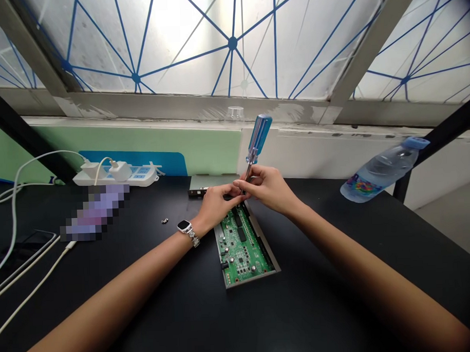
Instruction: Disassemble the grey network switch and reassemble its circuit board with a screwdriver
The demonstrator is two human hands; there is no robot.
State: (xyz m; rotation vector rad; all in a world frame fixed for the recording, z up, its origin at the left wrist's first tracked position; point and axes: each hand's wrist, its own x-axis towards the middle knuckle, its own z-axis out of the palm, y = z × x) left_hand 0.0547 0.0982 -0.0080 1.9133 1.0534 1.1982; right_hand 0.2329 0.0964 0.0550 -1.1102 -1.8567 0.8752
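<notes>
A green circuit board [243, 247] lies in a grey metal tray [269, 249] on the black table. My right hand [270, 187] grips the shaft of a screwdriver with a clear blue handle [259, 136], held nearly upright over the board's far end. My left hand [216, 202], with a watch on the wrist, pinches at the screwdriver's tip just above the board. The tip itself is hidden by my fingers.
A plastic water bottle [383, 169] lies at the right. A white power strip [117, 174] with plugged chargers sits at the back left, white cables [16, 204] trailing across the left. Two small screws [164, 220] lie left of the board. A grey cover [204, 185] lies behind the hands.
</notes>
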